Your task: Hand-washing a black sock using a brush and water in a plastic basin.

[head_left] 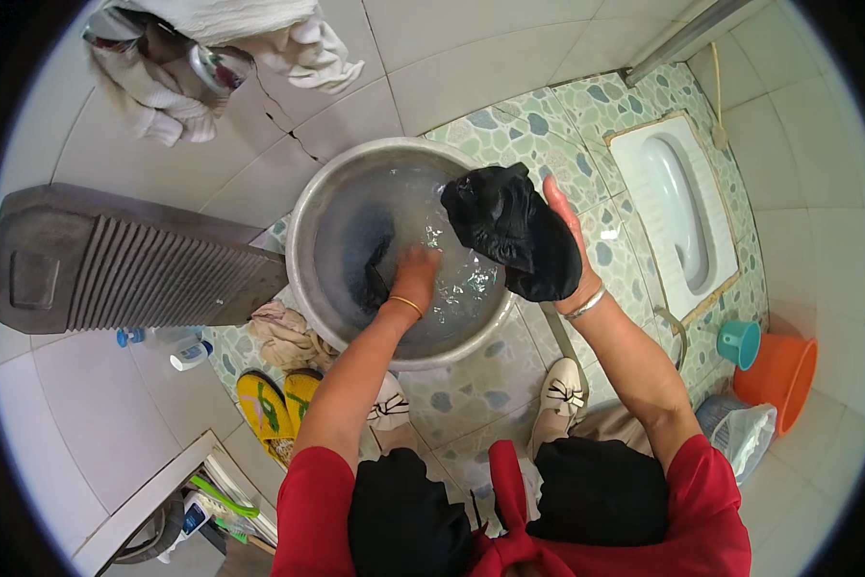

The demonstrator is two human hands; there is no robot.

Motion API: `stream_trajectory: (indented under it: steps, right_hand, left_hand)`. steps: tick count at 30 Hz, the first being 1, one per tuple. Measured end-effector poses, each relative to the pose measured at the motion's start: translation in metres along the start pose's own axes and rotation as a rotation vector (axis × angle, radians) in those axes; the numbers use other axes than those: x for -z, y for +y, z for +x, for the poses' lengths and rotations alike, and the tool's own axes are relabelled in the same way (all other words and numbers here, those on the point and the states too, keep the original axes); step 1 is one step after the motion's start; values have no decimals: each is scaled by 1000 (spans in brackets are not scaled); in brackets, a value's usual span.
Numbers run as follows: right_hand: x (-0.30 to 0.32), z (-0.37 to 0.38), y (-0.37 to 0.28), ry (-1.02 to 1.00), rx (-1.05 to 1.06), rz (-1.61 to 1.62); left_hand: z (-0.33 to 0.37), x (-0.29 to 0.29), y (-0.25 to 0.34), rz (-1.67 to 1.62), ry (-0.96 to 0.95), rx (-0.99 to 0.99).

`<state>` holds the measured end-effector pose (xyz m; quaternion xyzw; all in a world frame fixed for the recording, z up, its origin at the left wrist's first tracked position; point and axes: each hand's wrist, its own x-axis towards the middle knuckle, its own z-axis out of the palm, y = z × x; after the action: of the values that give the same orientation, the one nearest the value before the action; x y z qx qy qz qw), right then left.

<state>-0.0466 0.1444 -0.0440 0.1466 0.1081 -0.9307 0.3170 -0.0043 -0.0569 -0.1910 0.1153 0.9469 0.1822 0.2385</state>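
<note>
Over the right side of a round, grey metal basin (298, 260), we list our right hand (591, 279), grasping a crumpled black cloth (514, 231) held up clear of the water; most of its fingers are hidden behind the fabric. A silver-coloured bracelet (586, 303) circles the wrist.

Left of that grip, inside the basin, we record our left hand (415, 281), fingers dipped in cloudy, sudsy water (466, 317), a thin gold-coloured bangle (406, 304) at the wrist. Just beside it, to its left, lies a dark submerged cloth (375, 279); we cannot tell whether the fingers clasp it.

Further left of the left hand: one long grey ridged washboard (153, 274), its near end at the basin.

Below and left of the same hand: one crumpled beige cloth (293, 335) on the floor, then one pair of yellow slippers (262, 413).

Right of the right-hand grip, well apart: one white ceramic squat toilet (676, 212); lower down, one small teal cup (739, 343) beside one orange plastic bucket (786, 380).
</note>
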Motion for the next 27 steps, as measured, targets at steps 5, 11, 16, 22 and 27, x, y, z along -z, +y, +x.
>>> stream_trajectory:
  steps: [5,11,16,22,27]
  right_hand:
    - [5,7,10,150,20,-96]
    - [21,9,13,255,-103,-57]
    - [27,15,19,267,-108,-58]
    - [32,24,23,236,-92,-83]
    - [63,21,16,-34,-321,-21]
  left_hand:
    - [1,-2,-28,-1000,134,205]
    - [2,68,-16,-2164,-129,282]
    - [0,95,-16,-2254,-51,98]
    - [-9,101,2,-2192,-130,82]
    - [-12,117,38,-1898,-263,144]
